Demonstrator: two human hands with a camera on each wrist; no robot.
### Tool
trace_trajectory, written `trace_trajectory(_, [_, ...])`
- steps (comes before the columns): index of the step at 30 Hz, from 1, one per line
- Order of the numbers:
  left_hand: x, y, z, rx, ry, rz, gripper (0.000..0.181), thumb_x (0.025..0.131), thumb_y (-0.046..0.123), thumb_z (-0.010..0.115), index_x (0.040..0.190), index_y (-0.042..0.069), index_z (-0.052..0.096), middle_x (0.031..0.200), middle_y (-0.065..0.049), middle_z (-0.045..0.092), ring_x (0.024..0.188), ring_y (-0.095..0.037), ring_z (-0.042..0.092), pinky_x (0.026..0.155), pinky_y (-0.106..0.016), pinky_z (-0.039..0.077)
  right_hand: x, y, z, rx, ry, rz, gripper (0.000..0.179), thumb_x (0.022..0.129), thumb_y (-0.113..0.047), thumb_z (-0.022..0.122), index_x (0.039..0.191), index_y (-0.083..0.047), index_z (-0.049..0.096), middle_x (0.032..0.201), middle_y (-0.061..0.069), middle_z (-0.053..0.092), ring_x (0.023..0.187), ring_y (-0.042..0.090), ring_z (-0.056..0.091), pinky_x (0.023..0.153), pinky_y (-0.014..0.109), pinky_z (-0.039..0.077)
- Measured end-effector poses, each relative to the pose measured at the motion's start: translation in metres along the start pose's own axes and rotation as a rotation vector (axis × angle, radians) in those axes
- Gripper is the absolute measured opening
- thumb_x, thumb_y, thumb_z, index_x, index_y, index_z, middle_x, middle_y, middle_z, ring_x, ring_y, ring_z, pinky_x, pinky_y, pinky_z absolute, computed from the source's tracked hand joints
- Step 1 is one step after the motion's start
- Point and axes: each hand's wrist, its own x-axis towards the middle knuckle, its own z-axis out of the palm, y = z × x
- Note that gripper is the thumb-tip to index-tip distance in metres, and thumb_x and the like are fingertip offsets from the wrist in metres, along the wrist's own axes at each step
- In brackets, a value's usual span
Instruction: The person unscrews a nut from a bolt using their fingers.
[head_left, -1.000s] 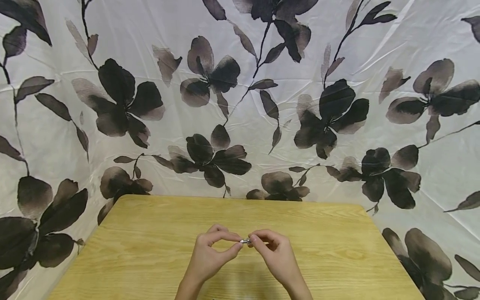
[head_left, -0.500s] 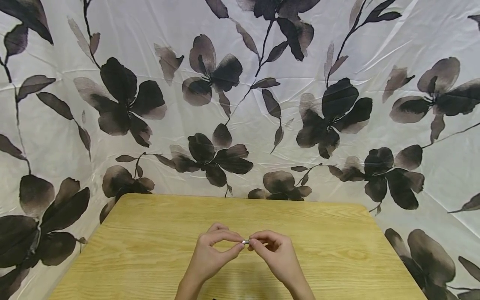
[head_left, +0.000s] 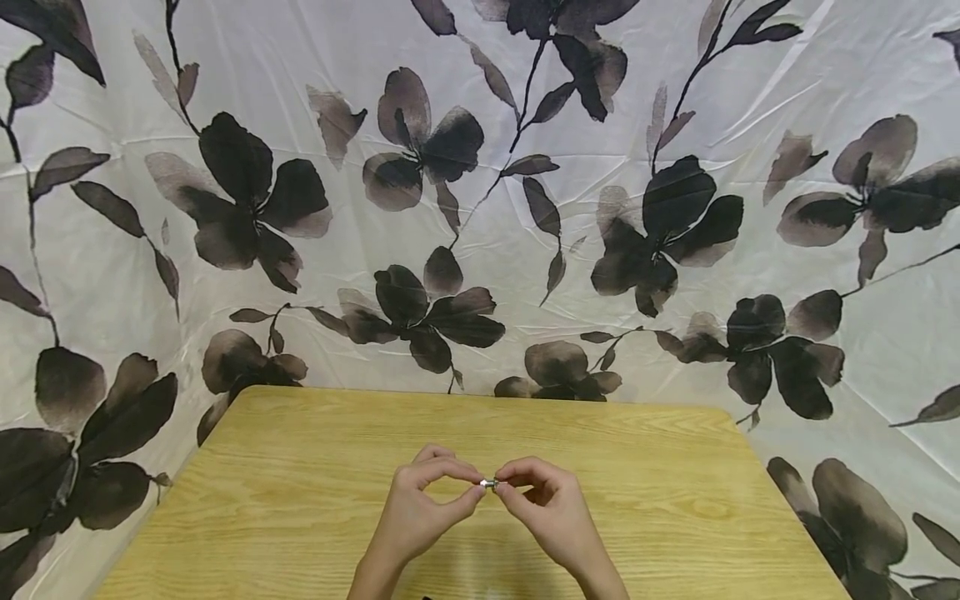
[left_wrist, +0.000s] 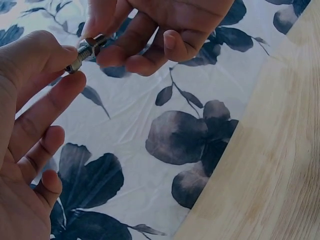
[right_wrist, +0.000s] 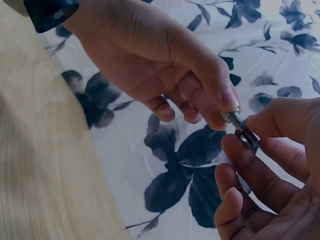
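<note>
A small silver bolt [head_left: 488,483] is held above the table between both hands. My left hand [head_left: 420,508] pinches its head end between thumb and index finger. From the other side, my right hand [head_left: 553,510] pinches the threaded end, where a nut [left_wrist: 90,43] sits on the shank. In the left wrist view the bolt [left_wrist: 83,53] shows threads between the two grips. The right wrist view shows the threaded tip [right_wrist: 254,140] sticking out past the nut, by my right thumb and fingers. The other fingers of both hands are loosely bent.
A wood-grain table [head_left: 300,450] lies under the hands. White cloth [head_left: 525,217] with dark flowers hangs behind it and at the sides. A tiny dark thing [head_left: 427,597] shows at the bottom edge of the head view, too cut off to name.
Both hands stay nearly in place, holding the bolt. My right thumb and fingers have shifted slightly on the nut end. The head view has moved a little.
</note>
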Motion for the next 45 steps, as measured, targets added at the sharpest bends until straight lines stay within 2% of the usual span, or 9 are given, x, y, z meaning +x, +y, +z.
trace_trajectory(8, [-0.0007, 0.0032, -0.0012, 0.018, 0.011, -0.066, 0.02, 0.083, 0.011, 0.087, 0.091, 0.027, 0.08, 0.088, 0.009, 0.071, 0.087, -0.014, 0.06, 0.086, -0.032, 0.05, 0.0009, 0.002, 0.002, -0.009, 0.014, -0.021, 0.007, 0.096, -0.01, 0.073, 0.102, -0.011, 0.074, 0.106, 0.012, 0.072, 0.095, 0.014, 0.068, 0.074, 0.03, 0.057])
trace_trajectory(13, [-0.0005, 0.0043, -0.0011, 0.017, 0.027, -0.064, 0.018, 0.083, 0.011, 0.087, 0.091, 0.026, 0.08, 0.088, 0.008, 0.069, 0.086, -0.012, 0.059, 0.086, -0.032, 0.05, 0.0009, 0.0011, 0.0013, -0.005, 0.03, -0.034, 0.011, 0.098, -0.011, 0.071, 0.108, -0.009, 0.073, 0.113, 0.013, 0.07, 0.101, 0.015, 0.068, 0.079, 0.031, 0.058])
trace_trajectory(17, [0.0005, 0.004, -0.0007, 0.019, 0.039, -0.05, 0.019, 0.081, 0.011, 0.088, 0.091, 0.025, 0.08, 0.088, 0.007, 0.069, 0.085, -0.011, 0.059, 0.084, -0.033, 0.051, 0.002, -0.0016, 0.001, 0.008, 0.09, 0.044, 0.017, 0.099, -0.017, 0.07, 0.114, -0.008, 0.073, 0.115, 0.013, 0.07, 0.102, 0.013, 0.068, 0.083, 0.029, 0.058])
trace_trajectory(21, [0.0008, 0.0038, -0.0006, 0.016, 0.044, -0.042, 0.019, 0.081, 0.01, 0.088, 0.091, 0.024, 0.08, 0.088, 0.006, 0.07, 0.085, -0.011, 0.059, 0.083, -0.034, 0.052, 0.0037, -0.0041, 0.0007, 0.009, 0.126, 0.143, 0.022, 0.099, -0.024, 0.07, 0.114, -0.008, 0.074, 0.108, 0.013, 0.074, 0.095, 0.013, 0.071, 0.076, 0.026, 0.054])
trace_trajectory(24, [0.0005, 0.0035, 0.0, 0.011, 0.04, -0.041, 0.019, 0.081, 0.01, 0.088, 0.092, 0.024, 0.081, 0.089, 0.007, 0.07, 0.086, -0.011, 0.06, 0.085, -0.033, 0.052, 0.0039, -0.0049, 0.0003, -0.018, 0.107, 0.184, 0.024, 0.1, -0.028, 0.069, 0.11, -0.008, 0.077, 0.099, 0.012, 0.077, 0.089, 0.013, 0.071, 0.07, 0.024, 0.05])
trace_trajectory(29, [-0.0001, 0.0025, 0.0017, 0.006, 0.036, -0.017, 0.02, 0.081, 0.009, 0.088, 0.093, 0.024, 0.081, 0.089, 0.005, 0.07, 0.086, -0.012, 0.06, 0.085, -0.031, 0.051, 0.0024, -0.0051, 0.0001, -0.061, 0.04, 0.193, 0.027, 0.1, -0.031, 0.068, 0.103, -0.008, 0.08, 0.09, 0.011, 0.078, 0.088, 0.011, 0.068, 0.071, 0.024, 0.049])
trace_trajectory(33, [-0.0006, 0.0019, 0.0022, 0.0, 0.027, -0.014, 0.02, 0.081, 0.009, 0.088, 0.093, 0.023, 0.08, 0.089, 0.005, 0.069, 0.086, -0.011, 0.06, 0.085, -0.031, 0.051, 0.0013, -0.0046, -0.0002, -0.052, 0.02, 0.19, 0.026, 0.1, -0.031, 0.069, 0.104, -0.008, 0.079, 0.091, 0.012, 0.078, 0.089, 0.011, 0.069, 0.074, 0.025, 0.05])
trace_trajectory(41, [-0.0027, 0.0024, 0.0006, -0.002, 0.003, -0.094, 0.018, 0.083, 0.012, 0.087, 0.093, 0.026, 0.08, 0.089, 0.007, 0.069, 0.086, -0.011, 0.059, 0.088, -0.033, 0.049, 0.0008, -0.003, -0.0008, -0.013, 0.0, 0.15, 0.023, 0.098, -0.025, 0.071, 0.11, -0.006, 0.077, 0.096, 0.014, 0.078, 0.092, 0.014, 0.073, 0.079, 0.027, 0.056])
trace_trajectory(45, [-0.0025, 0.0025, 0.0009, -0.005, 0.001, -0.089, 0.017, 0.084, 0.012, 0.086, 0.093, 0.026, 0.08, 0.089, 0.007, 0.068, 0.086, -0.011, 0.059, 0.088, -0.032, 0.048, 0.0011, -0.0028, -0.0008, -0.016, -0.005, 0.119, 0.022, 0.098, -0.022, 0.072, 0.112, -0.006, 0.075, 0.1, 0.016, 0.077, 0.092, 0.013, 0.072, 0.077, 0.027, 0.057])
